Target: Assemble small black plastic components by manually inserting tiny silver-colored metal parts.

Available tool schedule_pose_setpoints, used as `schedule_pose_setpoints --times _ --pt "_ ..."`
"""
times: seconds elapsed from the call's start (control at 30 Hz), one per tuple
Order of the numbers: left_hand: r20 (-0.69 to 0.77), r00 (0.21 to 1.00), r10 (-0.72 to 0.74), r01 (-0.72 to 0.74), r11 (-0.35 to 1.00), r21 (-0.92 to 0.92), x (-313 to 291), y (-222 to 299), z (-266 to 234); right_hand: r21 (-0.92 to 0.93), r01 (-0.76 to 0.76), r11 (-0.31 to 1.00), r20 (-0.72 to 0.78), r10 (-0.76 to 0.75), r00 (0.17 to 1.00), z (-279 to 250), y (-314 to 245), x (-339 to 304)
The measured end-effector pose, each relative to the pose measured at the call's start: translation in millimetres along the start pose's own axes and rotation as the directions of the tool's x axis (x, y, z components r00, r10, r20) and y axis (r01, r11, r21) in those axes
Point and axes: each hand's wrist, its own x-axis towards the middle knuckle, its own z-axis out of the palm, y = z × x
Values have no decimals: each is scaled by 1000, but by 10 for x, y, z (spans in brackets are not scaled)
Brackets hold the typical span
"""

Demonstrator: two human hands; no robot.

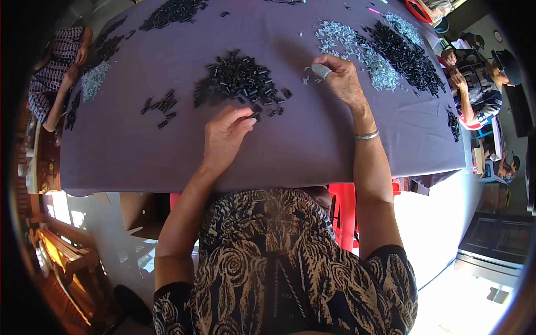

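Head view: small pieces at the bench (pixel 296 162)

Left grip (pixel 224 134) pinches a small black piece (pixel 255 116) near the black pile (pixel 240 75); light fingertip pressure is advised. Right grip (pixel 345 84), near the clear pieces (pixel 384 75): contents cannot be told.

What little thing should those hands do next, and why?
Perhaps bring the right hand toward the left hand: the right has a pale grey thing at its tips, the left seems to pinch a small dark piece, and the hands are apart.
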Motion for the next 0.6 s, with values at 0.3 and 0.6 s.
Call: schedule_pose_setpoints --times 0.3,0.6 --pt "-18 1000 5 -5 1000 6 9 12 7 -349 92 933 49 -80 996 30 -11 -46" --pt "-43 998 54 -57 996 -71 -11 28 -11 -363 96 927 61 -79 995 121 -69 -40"
